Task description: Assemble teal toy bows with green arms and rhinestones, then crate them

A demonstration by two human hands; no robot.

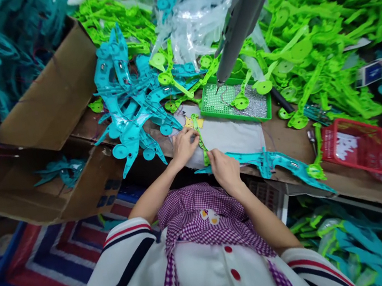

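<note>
A slim light-green plastic part [200, 134] lies between my hands on a pale cloth [238, 137]. My left hand [186, 145] has its fingers bent and closed on the part's left side. The closed fingers of my right hand [224, 169] grip its lower end. Under and right of my right hand, a long blue plastic part [283, 161] lies along the bench edge. Beyond the cloth sits a green tray [236, 117] of small silvery pieces, with a few light-green parts over it. A grey electric screwdriver [243, 20] hangs above the tray, tip down.
Blue plastic parts [131, 99] are heaped at left, beside a cardboard box [52, 88] full of more. Light-green parts [306, 43] pile up at right and behind. Clear plastic strips [195, 24] lie at the back. A red basket [356, 146] stands at the right edge.
</note>
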